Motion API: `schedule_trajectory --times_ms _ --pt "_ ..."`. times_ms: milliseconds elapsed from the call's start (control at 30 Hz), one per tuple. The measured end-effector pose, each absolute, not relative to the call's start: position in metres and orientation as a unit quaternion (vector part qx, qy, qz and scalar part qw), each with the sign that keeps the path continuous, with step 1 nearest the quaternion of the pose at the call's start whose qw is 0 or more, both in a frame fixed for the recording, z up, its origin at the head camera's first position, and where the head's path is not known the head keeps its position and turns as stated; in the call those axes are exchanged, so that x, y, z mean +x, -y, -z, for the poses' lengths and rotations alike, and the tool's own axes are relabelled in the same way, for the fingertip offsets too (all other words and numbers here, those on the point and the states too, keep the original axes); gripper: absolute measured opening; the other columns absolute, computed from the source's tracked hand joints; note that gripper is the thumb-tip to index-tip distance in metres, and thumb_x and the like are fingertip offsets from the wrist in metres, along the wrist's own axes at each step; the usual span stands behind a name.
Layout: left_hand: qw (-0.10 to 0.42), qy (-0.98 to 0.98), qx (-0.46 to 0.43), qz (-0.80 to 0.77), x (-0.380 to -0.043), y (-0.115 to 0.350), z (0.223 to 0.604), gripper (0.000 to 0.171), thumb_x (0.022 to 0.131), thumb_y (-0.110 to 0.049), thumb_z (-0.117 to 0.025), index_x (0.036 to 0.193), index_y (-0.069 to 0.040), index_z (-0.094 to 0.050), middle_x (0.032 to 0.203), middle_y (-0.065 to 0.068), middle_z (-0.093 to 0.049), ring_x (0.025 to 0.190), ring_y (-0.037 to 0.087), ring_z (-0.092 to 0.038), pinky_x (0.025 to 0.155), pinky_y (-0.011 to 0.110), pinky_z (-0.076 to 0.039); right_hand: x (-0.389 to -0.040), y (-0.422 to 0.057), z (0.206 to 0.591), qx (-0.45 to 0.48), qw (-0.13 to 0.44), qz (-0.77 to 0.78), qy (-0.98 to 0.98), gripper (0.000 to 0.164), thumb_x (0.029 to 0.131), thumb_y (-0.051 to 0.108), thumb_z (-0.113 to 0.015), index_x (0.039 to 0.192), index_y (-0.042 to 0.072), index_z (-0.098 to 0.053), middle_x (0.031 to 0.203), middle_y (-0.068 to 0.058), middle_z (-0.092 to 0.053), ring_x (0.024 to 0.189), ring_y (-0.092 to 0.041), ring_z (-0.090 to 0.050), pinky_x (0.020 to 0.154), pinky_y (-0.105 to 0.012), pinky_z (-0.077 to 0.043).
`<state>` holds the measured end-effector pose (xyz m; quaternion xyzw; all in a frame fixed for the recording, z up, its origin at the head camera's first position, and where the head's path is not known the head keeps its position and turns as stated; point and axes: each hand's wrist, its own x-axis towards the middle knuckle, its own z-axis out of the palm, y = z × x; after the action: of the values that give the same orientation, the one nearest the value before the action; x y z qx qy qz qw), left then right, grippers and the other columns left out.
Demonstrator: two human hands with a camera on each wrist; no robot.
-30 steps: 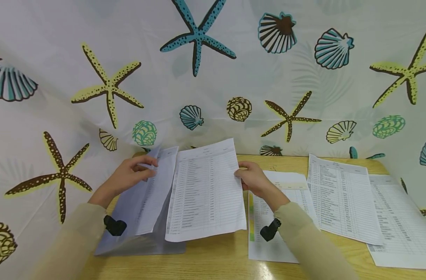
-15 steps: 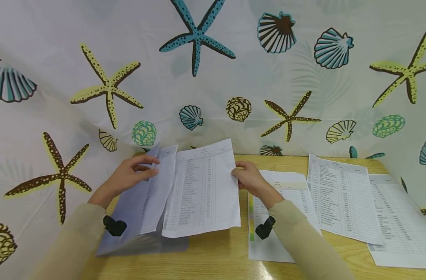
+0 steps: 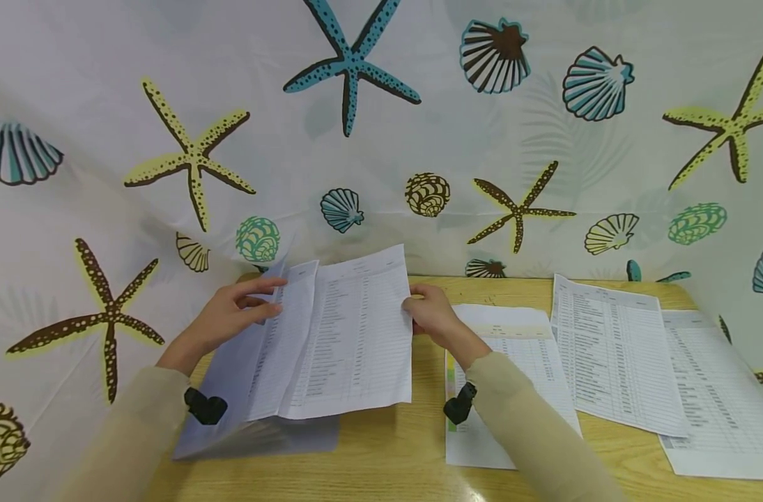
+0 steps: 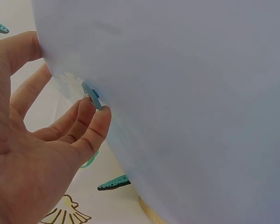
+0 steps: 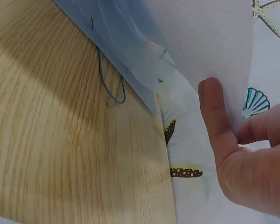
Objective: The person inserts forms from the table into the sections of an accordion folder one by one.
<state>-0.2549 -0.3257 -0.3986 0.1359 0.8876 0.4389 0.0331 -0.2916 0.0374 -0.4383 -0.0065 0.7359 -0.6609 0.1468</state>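
Leftward, toward the plastic folder [image 3: 221, 390], came the right hand [image 3: 440, 314] with its printed list [image 3: 359, 335], while the left hand [image 3: 233, 310] had barely shifted. That list stood tilted up just right of the folder's raised cover, its long axis running roughly from the person's side up toward the curtain [image 3: 381, 160]. From the right hand's grip, thumb and fingers pinching the right edge, the page stretched left, so its free edge met the line of the sheets inside the folder [image 3: 281, 341] (whether it touched them, I couldn't tell). Nearer to that free edge was the left hand, bent at the cover's edge, its fingertips pinching a small blue disc [image 4: 92, 95] there, probably a fastener.

Under the folder spread a wood-grained table [image 3: 381, 467]; a loop of cord [image 5: 113, 97] hung from the folder's edge onto it. Well to the folder's right lay a page with a coloured strip [image 3: 532, 355], partly under the right forearm, then a second list [image 3: 619, 355] overlapping a third list [image 3: 726, 397] farther out. Behind the folder, and round to its left, rose the pale curtain, printed with starfish and shells.
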Motion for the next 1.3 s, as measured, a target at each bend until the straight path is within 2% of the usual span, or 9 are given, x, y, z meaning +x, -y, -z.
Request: schedule_trajectory --times_ms 133,433,667,833,1067,1300 --pt "0.035 -0.889 0.134 -0.436 -0.254 0.327 0.398 0.054 0.102 -0.025 -0.070 0.153 -0.012 -0.056 0.153 0.022 -0.051 0.125 0.042 -0.060 0.087 0.023 -0.055 -0.291 -0.032 0.438 -0.009 0.158 0.663 -0.732 0.043 0.102 0.005 -0.051 0.143 -0.006 -0.056 0.123 -0.032 -0.069 0.086 -0.023 -0.073 0.079 -0.043 -0.063" --pt "0.036 -0.891 0.133 -0.432 -0.255 0.328 0.399 0.054 0.102 -0.025 -0.070 0.153 -0.012 -0.055 0.153 0.024 -0.050 0.123 0.042 -0.063 0.088 0.024 -0.055 -0.290 -0.028 0.436 -0.018 0.168 0.657 -0.734 0.045 0.103 0.006 -0.051 0.147 -0.005 -0.053 0.126 -0.031 -0.068 0.092 -0.026 -0.074 0.075 -0.039 -0.063" --pt "0.035 -0.886 0.139 -0.440 -0.256 0.328 0.400 0.053 0.102 -0.024 -0.070 0.152 -0.011 -0.056 0.153 0.024 -0.051 0.121 0.042 -0.064 0.086 0.024 -0.055 -0.290 -0.028 0.435 -0.026 0.159 0.645 -0.747 0.047 0.101 0.006 -0.050 0.146 -0.006 -0.054 0.126 -0.031 -0.068 0.094 -0.027 -0.074 0.077 -0.043 -0.063" --pt "0.037 -0.886 0.136 -0.442 -0.256 0.329 0.401 0.053 0.102 -0.024 -0.070 0.152 -0.012 -0.057 0.153 0.024 -0.050 0.121 0.041 -0.064 0.087 0.024 -0.055 -0.292 -0.026 0.437 -0.035 0.169 0.640 -0.749 0.050 0.101 0.006 -0.050 0.150 -0.005 -0.052 0.128 -0.031 -0.068 0.096 -0.029 -0.075 0.075 -0.040 -0.064" --pt "0.040 -0.886 0.132 -0.443 -0.254 0.328 0.401 0.052 0.102 -0.024 -0.069 0.152 -0.012 -0.057 0.153 0.023 -0.050 0.121 0.041 -0.064 0.087 0.024 -0.055 -0.293 -0.021 0.438 -0.047 0.169 0.639 -0.749 0.050 0.101 0.007 -0.049 0.149 -0.005 -0.053 0.125 -0.031 -0.069 0.090 -0.027 -0.075 0.072 -0.038 -0.063" --pt "0.041 -0.889 0.131 -0.438 -0.254 0.328 0.399 0.053 0.103 -0.025 -0.069 0.152 -0.014 -0.056 0.154 0.023 -0.050 0.121 0.040 -0.063 0.088 0.024 -0.054 -0.294 -0.015 0.436 -0.060 0.166 0.632 -0.754 0.050 0.100 0.007 -0.049 0.149 -0.003 -0.054 0.125 -0.030 -0.070 0.097 -0.032 -0.077 0.076 -0.043 -0.065"
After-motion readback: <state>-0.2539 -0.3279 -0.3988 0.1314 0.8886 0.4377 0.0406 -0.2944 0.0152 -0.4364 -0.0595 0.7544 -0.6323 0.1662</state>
